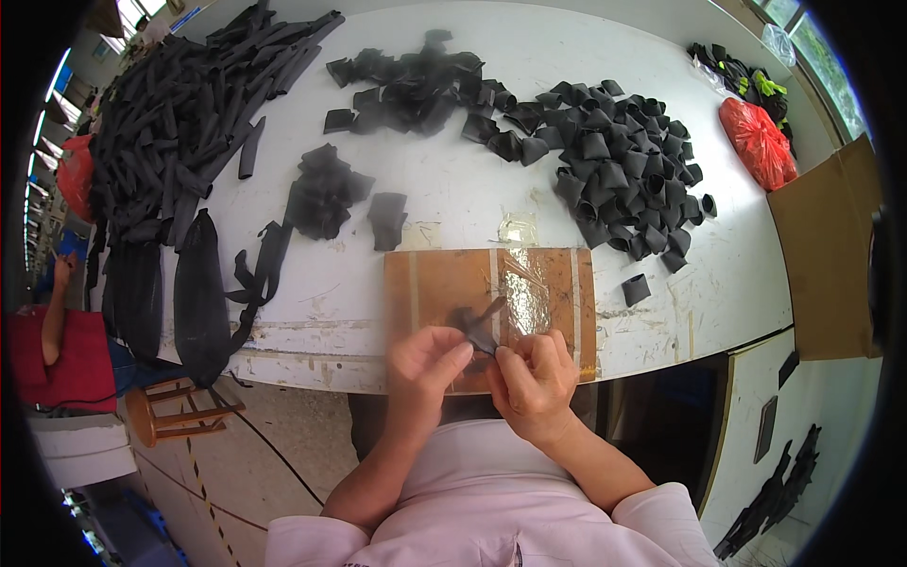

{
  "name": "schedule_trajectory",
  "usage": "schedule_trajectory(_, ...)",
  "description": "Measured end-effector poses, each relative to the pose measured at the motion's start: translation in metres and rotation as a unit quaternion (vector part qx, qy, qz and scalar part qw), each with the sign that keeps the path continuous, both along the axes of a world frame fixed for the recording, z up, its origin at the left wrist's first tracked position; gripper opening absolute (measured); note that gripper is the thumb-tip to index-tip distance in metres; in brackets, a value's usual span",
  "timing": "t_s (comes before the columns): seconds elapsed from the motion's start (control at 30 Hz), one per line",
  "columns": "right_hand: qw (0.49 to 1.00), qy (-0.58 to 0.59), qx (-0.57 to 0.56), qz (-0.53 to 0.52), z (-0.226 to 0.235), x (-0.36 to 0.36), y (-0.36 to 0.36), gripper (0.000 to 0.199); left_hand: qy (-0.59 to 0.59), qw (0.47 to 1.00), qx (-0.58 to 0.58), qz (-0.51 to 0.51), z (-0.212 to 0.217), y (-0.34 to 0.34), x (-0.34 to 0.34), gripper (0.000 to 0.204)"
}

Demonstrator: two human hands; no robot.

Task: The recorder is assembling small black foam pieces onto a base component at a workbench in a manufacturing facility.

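A single small black fabric piece (480,335) is held over the near half of the brown taped board (444,274); whether it touches the board, I cannot tell. The left hand (425,364) pinches it between thumb and fingers, and the right hand (537,383) grips its other end, fingers curled in. It looks light, soft and limp, unlikely to break or slip; a fingertip pinch at opposite edges should suit it.

The one board lies at the near edge of the white surface (713,269). Just beyond its left corner is one flat black piece (387,222); just beside its right side, one lone black loop (636,289). Farther out are three heaps of short black pieces: a small one (326,194), a middle one (416,90) and a large one of loops (624,161), all too overlapped to count. At far left lies one heap of long black tubes (179,113), also uncountable. One red plastic bag (759,146) and one cardboard box (827,250) stand at the right.
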State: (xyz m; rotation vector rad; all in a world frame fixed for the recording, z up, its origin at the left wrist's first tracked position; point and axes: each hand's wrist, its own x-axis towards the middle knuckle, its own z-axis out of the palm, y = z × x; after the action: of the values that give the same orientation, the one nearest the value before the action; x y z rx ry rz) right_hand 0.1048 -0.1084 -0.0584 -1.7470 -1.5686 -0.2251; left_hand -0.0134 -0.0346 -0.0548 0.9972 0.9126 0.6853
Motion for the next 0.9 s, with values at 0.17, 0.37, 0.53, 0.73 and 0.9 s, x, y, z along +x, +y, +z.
schedule_trajectory(0.17,1.0,-0.022,-0.002,0.009,-0.001,0.0,-0.002,0.023,0.014,1.0,-0.004,-0.011,0.002,0.0,0.0,0.009)
schedule_trajectory(0.37,0.999,0.014,-0.014,0.026,0.008,0.0,0.0,0.017,0.038,0.999,0.005,-0.021,0.0,0.0,0.0,0.008)
schedule_trajectory(0.53,0.924,0.362,-0.106,0.069,0.017,0.009,-0.003,0.023,0.087,0.984,0.143,-0.065,0.003,-0.001,-0.003,0.006)
schedule_trajectory(0.73,0.991,0.085,-0.018,0.103,0.017,0.007,0.006,0.029,0.167,0.879,0.447,0.019,-0.004,-0.018,0.01,0.005)
schedule_trajectory(0.9,0.997,0.053,-0.03,0.038,0.004,0.007,0.012,0.022,0.017,0.998,-0.013,0.058,0.015,-0.008,0.013,0.015)
